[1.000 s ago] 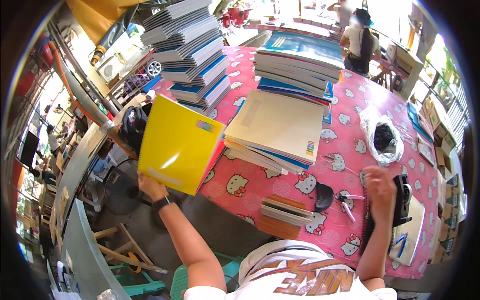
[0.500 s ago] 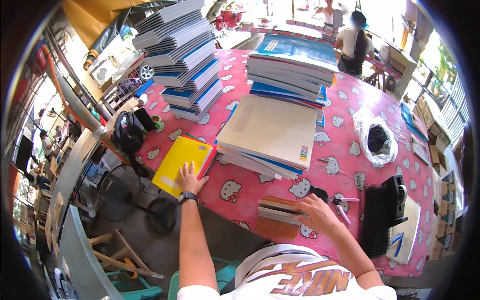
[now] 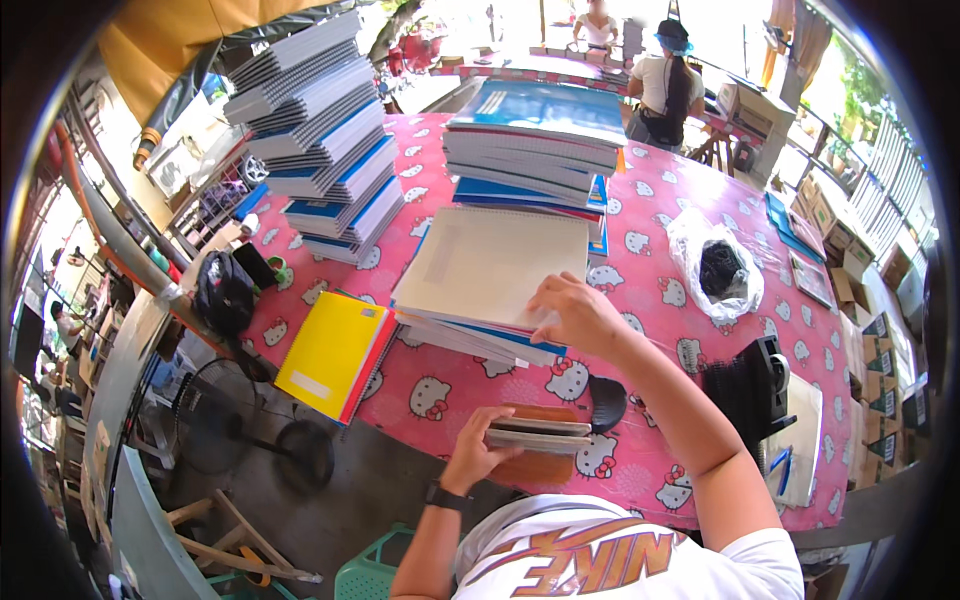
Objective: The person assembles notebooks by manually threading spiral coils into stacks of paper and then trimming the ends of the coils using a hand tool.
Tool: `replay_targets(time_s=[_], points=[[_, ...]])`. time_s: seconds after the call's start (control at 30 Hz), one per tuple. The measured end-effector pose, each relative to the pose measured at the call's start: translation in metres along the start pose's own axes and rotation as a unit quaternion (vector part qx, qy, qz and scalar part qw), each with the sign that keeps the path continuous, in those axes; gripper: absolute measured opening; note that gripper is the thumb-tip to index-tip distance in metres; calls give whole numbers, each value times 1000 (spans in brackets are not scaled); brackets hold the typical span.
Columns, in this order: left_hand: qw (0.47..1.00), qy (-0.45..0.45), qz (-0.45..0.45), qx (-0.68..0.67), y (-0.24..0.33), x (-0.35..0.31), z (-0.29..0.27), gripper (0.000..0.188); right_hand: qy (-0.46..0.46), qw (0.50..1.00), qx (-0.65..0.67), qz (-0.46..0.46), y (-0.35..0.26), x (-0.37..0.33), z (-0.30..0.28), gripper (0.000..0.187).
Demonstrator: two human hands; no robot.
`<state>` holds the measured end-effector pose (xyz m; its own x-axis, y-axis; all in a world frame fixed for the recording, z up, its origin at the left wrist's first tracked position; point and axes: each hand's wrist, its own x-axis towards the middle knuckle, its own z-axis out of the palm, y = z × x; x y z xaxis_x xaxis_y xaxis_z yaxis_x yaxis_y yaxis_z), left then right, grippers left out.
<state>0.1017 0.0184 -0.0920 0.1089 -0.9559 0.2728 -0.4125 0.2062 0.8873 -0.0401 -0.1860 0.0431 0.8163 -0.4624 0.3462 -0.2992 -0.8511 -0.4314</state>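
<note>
Cream notebook (image 3: 490, 262): tops centre stack (image 3: 470, 341), near right corner hidden
Right hand (image 3: 575, 312): bent fingers there, grip unclear
Left hand (image 3: 482, 448): curled at wooden block (image 3: 545, 466), hold unclear
Yellow notebook (image 3: 338, 352): left, print illegible

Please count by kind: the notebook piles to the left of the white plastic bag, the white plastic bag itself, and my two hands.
Notebook piles: 4 (tall pile, blue-topped pile, cream-topped pile, yellow-topped pile)
White plastic bag: 1
Hands: 2 (left hand, right hand)
Total: 7
</note>
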Motion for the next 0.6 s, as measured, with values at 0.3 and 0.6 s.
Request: replay_targets(time_s=[0.3, 0.6], points=[[987, 79, 98, 104, 58, 22, -9, 45, 196, 969, 48, 143, 26, -37, 0, 34], [905, 75, 166, 384, 76, 121, 5, 47, 192, 863, 324, 336, 32, -49, 26, 34]])
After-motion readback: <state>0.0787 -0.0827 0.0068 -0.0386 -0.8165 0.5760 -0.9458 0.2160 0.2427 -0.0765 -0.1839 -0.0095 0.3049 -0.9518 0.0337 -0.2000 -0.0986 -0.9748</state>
